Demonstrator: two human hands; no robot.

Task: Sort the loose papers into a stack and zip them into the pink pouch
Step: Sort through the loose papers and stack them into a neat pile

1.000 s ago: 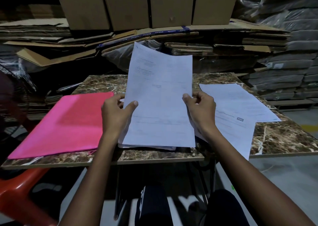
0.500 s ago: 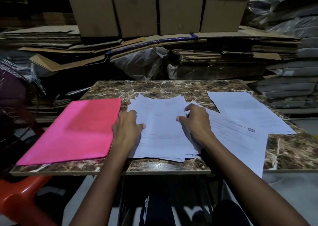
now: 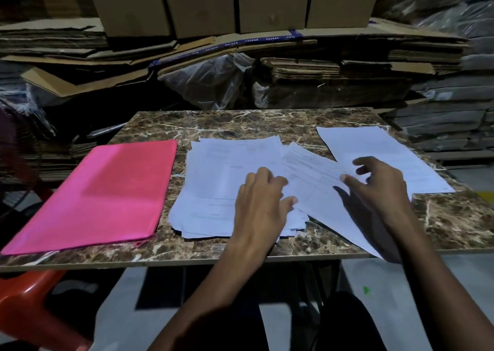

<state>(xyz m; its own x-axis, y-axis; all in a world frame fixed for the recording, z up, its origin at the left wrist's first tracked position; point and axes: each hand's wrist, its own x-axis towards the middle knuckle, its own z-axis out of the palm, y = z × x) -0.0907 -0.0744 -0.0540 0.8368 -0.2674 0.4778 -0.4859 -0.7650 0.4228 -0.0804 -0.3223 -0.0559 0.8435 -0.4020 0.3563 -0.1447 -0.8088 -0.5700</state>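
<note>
Cardboard boxes (image 3: 203,3) and flattened cartons fill the dim wall behind a marble-patterned table (image 3: 240,120). Taking the paper stack (image 3: 219,179) as the landmark: the pink pouch (image 3: 93,195) lies flat just to its left, not touching, apparently closed, though its zipper is too dark to read. A second ago the stack was held upright in both hands; now it lies on the table, rough-edged. The left hand (image 3: 260,203) rests on its right part, fingers loosely bent, gripping nothing. A skewed loose sheet (image 3: 320,190) overlaps the stack's right edge, and another sheet (image 3: 379,152) lies further right. The right hand (image 3: 379,187) reaches over the skewed sheet with fingers spread, thumb at the paper, not yet pinching. Gathering seems unfinished; pouching comes later.
</note>
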